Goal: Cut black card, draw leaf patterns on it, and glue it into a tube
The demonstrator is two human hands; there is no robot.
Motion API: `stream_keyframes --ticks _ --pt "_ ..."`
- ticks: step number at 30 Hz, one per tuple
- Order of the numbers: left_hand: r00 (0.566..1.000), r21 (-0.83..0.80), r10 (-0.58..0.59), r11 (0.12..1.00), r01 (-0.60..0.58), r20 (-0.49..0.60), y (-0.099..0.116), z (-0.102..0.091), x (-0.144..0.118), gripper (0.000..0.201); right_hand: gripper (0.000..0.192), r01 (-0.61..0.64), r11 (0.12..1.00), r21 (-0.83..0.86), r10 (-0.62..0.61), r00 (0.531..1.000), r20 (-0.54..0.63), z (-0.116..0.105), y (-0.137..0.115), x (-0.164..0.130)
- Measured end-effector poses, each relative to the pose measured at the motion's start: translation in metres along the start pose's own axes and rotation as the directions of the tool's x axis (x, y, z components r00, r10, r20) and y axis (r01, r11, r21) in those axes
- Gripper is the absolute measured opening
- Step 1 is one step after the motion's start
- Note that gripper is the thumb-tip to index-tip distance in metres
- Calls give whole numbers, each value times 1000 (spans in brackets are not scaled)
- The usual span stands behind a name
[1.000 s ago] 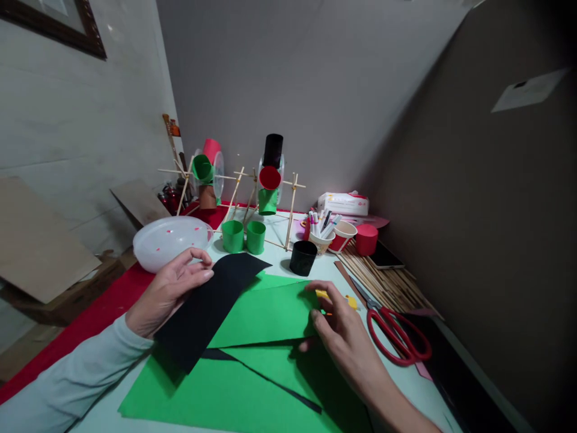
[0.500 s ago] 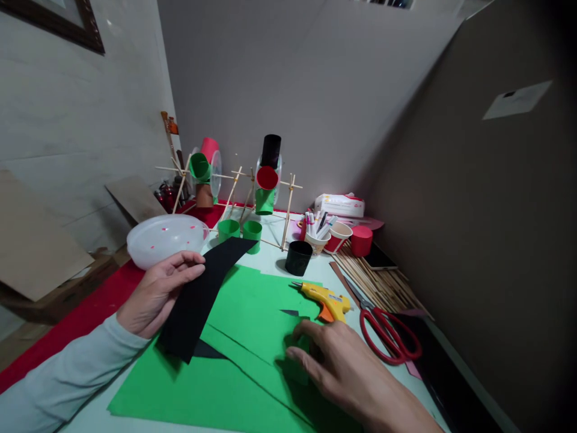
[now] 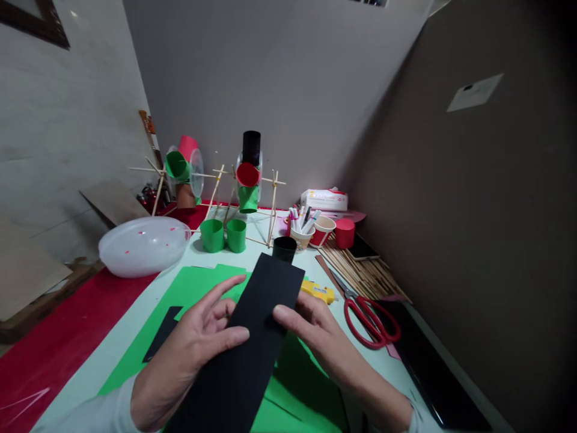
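At lower centre, the left hand point(image 3: 189, 355) and right hand point(image 3: 322, 343) hold a black paper strip point(image 3: 252, 343) between them, fingers pinching its edges, above green sheets point(image 3: 189, 288) on the tabletop point(image 3: 135, 325). Right of centre lie a yellow glue gun point(image 3: 318, 291) and red scissors point(image 3: 367, 319). Farther back stand green cups point(image 3: 223, 234).

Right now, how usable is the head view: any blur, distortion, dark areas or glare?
Head view: sharp on the left hand, right hand and the black paper strip they hold; wide-angle distortion tilts the walls and the table; the right edge falls into dark vignetting; the hands cast soft shadows on the green paper; only faint sheen on the clear plastic bowl.
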State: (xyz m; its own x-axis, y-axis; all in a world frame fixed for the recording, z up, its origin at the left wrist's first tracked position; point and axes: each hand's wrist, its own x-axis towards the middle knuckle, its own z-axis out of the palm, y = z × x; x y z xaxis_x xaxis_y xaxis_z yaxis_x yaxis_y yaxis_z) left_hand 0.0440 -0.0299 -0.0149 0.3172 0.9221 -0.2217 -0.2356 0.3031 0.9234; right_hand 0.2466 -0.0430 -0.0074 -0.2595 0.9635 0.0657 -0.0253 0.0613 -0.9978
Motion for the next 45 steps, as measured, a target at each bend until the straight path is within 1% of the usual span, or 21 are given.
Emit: stream_keyframes --ticks 2,4,8,11,13,15,17,20,23,25,27,30,32,34,36,39,41,42,45 --pt "999 43 -35 998 35 2 -6 3 3 70 19 -9 1000 -6 9 999 -46 2 4 1" --pt "996 52 -85 995 86 -30 -11 3 7 65 23 -31 999 -42 27 996 -84 3 9 2" --pt "976 -1 -165 986 167 -141 -18 2 12 71 23 -51 999 -16 49 997 -63 5 17 3" --pt "974 -31 -176 984 174 -141 -18 2 14 68 25 -60 998 -11 59 997 -56 6 21 2" --pt "980 -52 -156 987 150 -127 -17 3 14 61 19 -44 999 -28 43 998 -45 7 21 2" --pt "991 -75 -103 992 97 -82 -17 3 16 49 10 4 996 -92 -8 999 -41 6 20 2" --pt "999 -91 -41 995 40 -18 -16 4 17 37 9 71 974 -214 -83 995 -51 4 20 2" --pt "999 -106 -2 994 5 32 -16 4 18 30 19 147 930 -338 -179 982 -64 1 21 2" --pt "998 -104 -19 994 25 67 -16 4 19 25 34 223 894 -390 -260 965 -45 -1 25 0" --pt "996 -99 -37 994 45 76 -16 3 20 22 43 307 838 -451 -347 938 -6 -1 27 -1" --pt "997 -112 -33 993 41 74 -17 1 20 18 46 380 777 -502 -422 906 33 1 27 -2" --pt "997 -159 -17 987 29 79 -17 -1 19 21 45 417 722 -553 -467 883 56 4 26 -3" --pt "995 -186 -33 981 50 94 -16 -3 17 29 45 415 704 -577 -471 880 59 5 25 -3" --pt "992 -188 -58 979 79 112 -16 -4 16 32 46 414 693 -591 -474 879 60 5 25 -3" --pt "989 -153 -81 983 100 126 -17 -5 15 30 48 415 686 -597 -475 877 64 5 27 -2" --pt "990 -36 -96 994 100 108 -18 -5 16 34 46 401 699 -592 -457 887 62 4 31 -2" --pt "995 38 -63 997 60 83 -18 -4 17 34 44 345 748 -567 -408 913 18 3 30 -2" --pt "996 66 -42 997 38 75 -18 -4 18 33 42 296 787 -541 -364 931 -19 2 29 -3" --pt "998 90 0 996 -6 68 -17 -3 19 31 35 110 918 -381 -166 979 -117 0 24 -5"
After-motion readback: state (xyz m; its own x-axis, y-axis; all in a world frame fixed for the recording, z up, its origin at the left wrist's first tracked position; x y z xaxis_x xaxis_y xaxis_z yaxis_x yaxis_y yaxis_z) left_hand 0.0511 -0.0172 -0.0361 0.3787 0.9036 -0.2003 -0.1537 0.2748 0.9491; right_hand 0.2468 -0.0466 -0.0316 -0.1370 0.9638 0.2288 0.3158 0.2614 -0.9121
